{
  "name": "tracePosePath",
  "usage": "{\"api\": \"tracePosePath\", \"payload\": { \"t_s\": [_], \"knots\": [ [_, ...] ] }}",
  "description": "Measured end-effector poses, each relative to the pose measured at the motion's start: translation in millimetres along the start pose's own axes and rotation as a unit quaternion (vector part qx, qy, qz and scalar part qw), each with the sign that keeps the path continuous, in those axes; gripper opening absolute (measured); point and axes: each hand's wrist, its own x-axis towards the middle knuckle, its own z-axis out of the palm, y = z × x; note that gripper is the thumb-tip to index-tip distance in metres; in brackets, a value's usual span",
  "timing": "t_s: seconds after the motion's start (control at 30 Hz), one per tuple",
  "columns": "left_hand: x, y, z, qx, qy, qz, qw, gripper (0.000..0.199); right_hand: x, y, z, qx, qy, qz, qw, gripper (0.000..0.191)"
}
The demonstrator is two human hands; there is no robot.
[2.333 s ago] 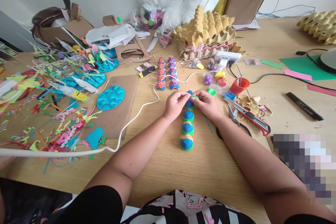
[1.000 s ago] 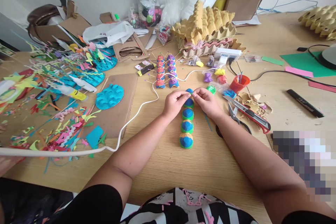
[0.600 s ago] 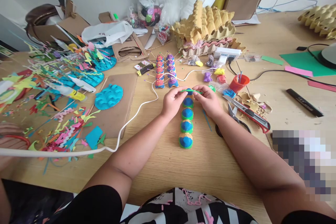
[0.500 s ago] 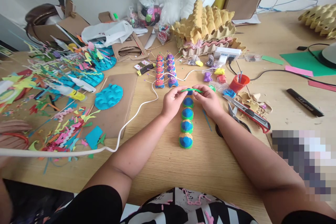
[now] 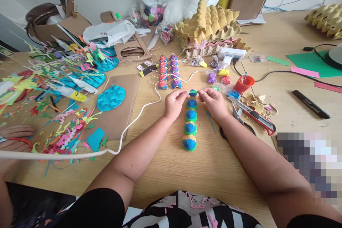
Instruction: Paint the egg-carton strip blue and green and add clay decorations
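A thin green clay strip [image 5: 193, 93] stretches between my two hands, over the far end of a row of egg-carton cups [image 5: 190, 115]. The cups are blue on top with green around their edges. My left hand [image 5: 175, 104] pinches the strip's left end between thumb and fingers. On the other side, my right hand [image 5: 213, 102] is closed on its right end. Beyond my left hand stand a red cup row [image 5: 162, 72] and a purple cup row [image 5: 174, 71] with thin sticks poking out.
Scissors [image 5: 240, 121] and a red cutter [image 5: 252, 114] lie right of my right forearm, near a red cup [image 5: 244, 84]. A white cable [image 5: 128, 128] crosses at left. Paper scraps [image 5: 72, 131] and another person's hand [image 5: 17, 137] are farther left.
My right hand has shifted slightly, and the green strip between my hands now looks straighter. The other person's hand at the left edge has moved a little with the red-handled tool.
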Motion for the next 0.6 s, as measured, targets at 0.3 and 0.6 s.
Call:
{"api": "tracePosePath", "payload": {
  "t_s": [0.3,0.6],
  "knots": [
    [0.5,-3.1,2.1,-0.009,0.000,-0.024,1.000,0.041,-2.5,-4.8,-0.7,-0.058,0.003,-0.012,0.998,0.070],
    [1.8,-9.3,4.5,-0.034,-0.035,-0.029,0.998,0.033,2.9,3.7,-0.5,-0.015,0.007,-0.005,1.000,0.064]
  ]
}}
